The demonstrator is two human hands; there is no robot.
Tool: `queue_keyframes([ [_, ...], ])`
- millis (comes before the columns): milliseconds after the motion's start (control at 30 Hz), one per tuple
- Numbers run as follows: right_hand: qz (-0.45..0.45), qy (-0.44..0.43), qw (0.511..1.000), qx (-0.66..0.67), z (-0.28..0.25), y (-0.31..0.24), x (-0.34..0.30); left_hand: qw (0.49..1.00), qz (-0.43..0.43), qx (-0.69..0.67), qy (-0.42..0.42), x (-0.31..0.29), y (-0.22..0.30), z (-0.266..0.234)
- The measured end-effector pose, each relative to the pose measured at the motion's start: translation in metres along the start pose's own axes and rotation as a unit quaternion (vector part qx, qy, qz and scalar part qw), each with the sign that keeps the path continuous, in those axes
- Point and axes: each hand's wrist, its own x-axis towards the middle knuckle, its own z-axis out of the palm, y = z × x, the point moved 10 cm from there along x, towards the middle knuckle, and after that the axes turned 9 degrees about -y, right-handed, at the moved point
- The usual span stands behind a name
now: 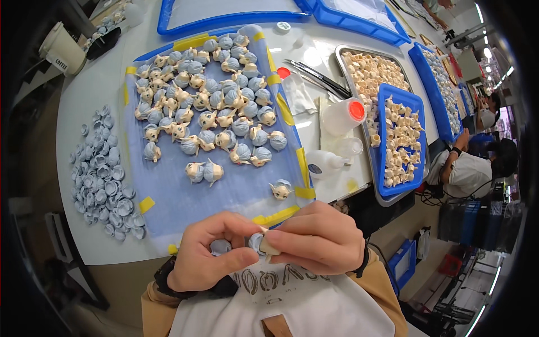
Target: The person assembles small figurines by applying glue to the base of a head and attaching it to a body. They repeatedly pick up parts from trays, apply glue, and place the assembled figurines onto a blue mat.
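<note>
Small-factory assembly bench. Rows of identical doll heads on a taped blue mat, pile of grey hair caps, trays of unpainted parts, co-workers seated nearby.

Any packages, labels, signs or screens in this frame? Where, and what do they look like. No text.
Paper cup: far left table corner, on its side, white with dark print.
Squeeze bottle: right of the blue mat, on its side, translucent white, red cap.
Small bottle: near table edge, clear white, dark label.
Screen: far right background, small, pinkish glow.
Apron print: below the hands, dark letters on white.
</note>
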Motion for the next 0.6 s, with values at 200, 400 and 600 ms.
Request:
queue_keyframes([
  [200,-0.032,-0.027,0.993,-0.111,0.016,-0.015,0.003,0.999,-0.051,-0.013,0.012,-0.009,-0.011,-0.008],
  [400,-0.008,-0.02,0.989,-0.148,0.03,-0.005,0.004,0.996,-0.031,-0.059,0.056,-0.016,-0.015,-0.007],
  [600,0.101,-0.06,0.981,-0.153,0.027,0.016,0.002,0.905,0.149,-0.217,0.335,-0.055,0.007,-0.076],
])
